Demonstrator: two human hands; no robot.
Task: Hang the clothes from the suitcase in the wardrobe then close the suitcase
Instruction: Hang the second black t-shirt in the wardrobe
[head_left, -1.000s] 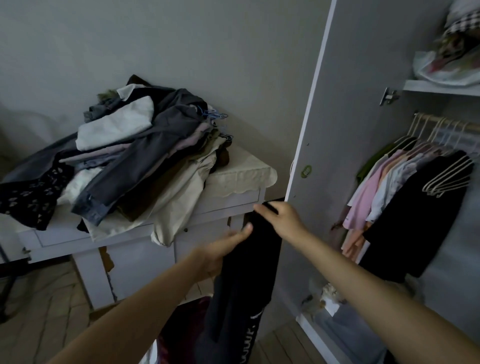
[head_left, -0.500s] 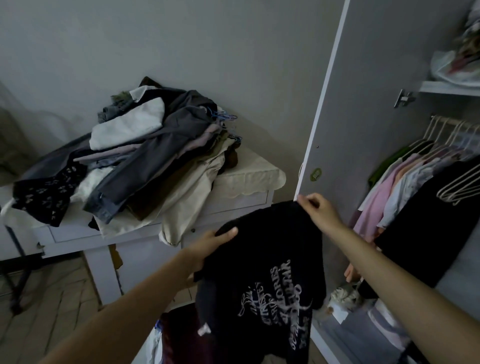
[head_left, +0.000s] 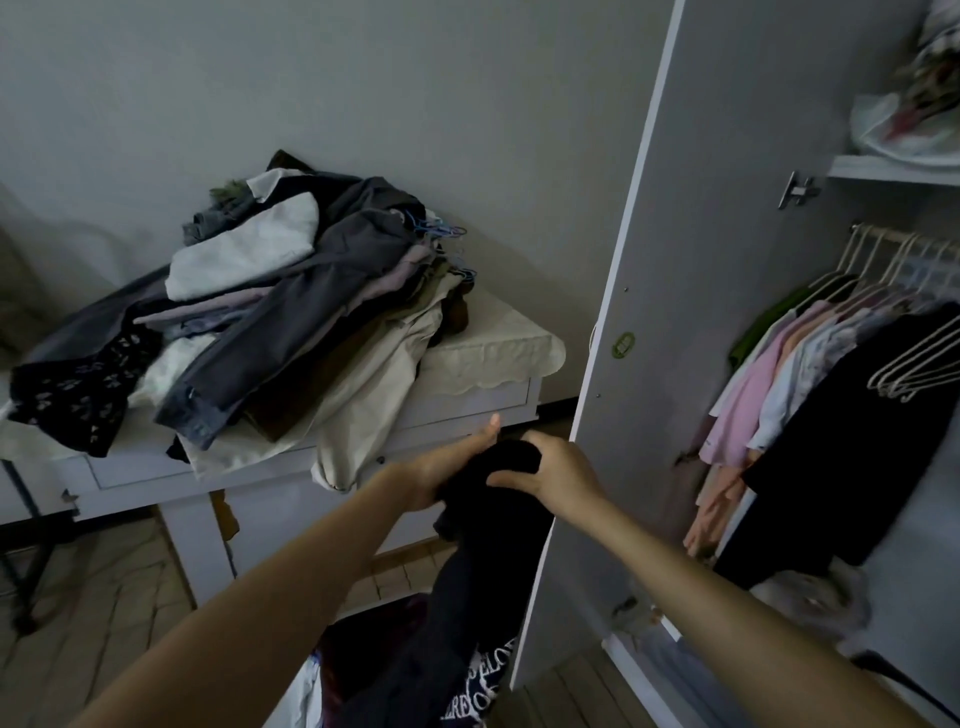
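A black printed T-shirt (head_left: 483, 587) is held bunched at its top between both hands, just in front of the edge of the open wardrobe door (head_left: 691, 291). The right hand (head_left: 556, 470) is curled over the bunched cloth, its fingers (head_left: 511, 480) gripping it; the left hand (head_left: 447, 465) is pressed against the other side, though how far its fingers are closed cannot be told. The shirt hangs down below the fingers. Beyond and to the left of the fingers a white bench (head_left: 291, 467) is seen, heaped with a pile of clothes (head_left: 291, 312). To the right, garments (head_left: 810, 374) are hung on a rail (head_left: 904, 240) inside the wardrobe.
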